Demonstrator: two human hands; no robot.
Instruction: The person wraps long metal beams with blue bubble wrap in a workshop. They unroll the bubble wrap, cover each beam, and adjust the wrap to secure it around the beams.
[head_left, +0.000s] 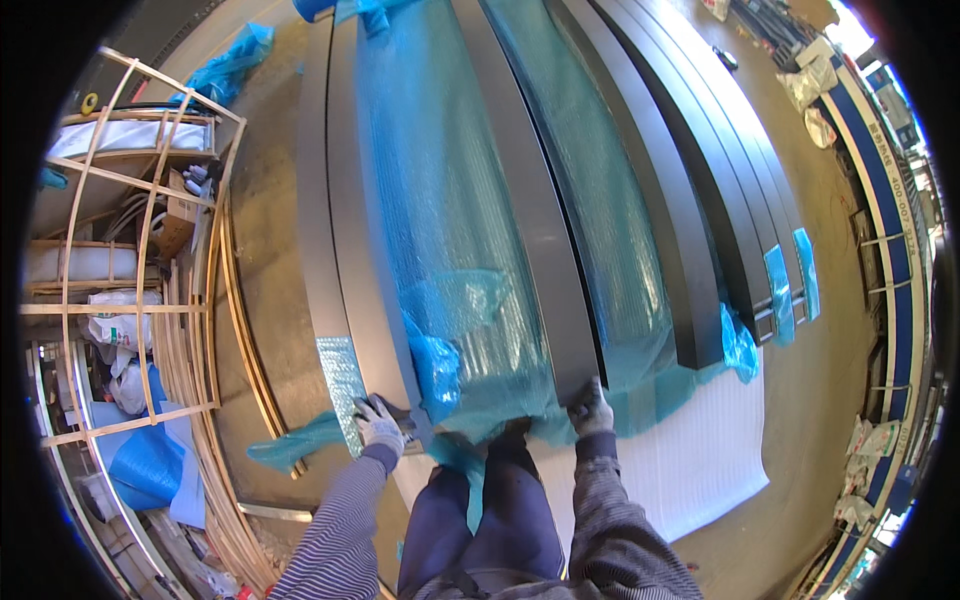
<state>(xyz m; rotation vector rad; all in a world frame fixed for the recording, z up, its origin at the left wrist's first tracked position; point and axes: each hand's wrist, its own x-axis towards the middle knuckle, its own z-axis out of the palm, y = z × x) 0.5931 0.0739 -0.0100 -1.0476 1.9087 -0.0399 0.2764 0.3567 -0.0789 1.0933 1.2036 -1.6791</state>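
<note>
My left hand (380, 426), in a pale work glove with dark fingertips, grips the near end of a dark grey metal beam (369, 225) on the left. Farther right, my gloved right hand (592, 412) holds the near end of the middle dark grey beam (551, 277). Between these two beams lies blue-green bubble wrap (450, 180), with a crumpled bright blue piece of film (442, 371) near the left beam's end. A strip of clear bubble wrap (339, 375) hangs over the outer left beam (313, 225), beside my left hand.
More dark beams (675, 195) lie to the right, some with blue film strips (780, 292) at their ends. White foam sheeting (697, 457) spreads under the right side. A wooden slat frame (142, 307) and long timber strips (184, 420) are on the left. A long rack (892, 315) runs along the right.
</note>
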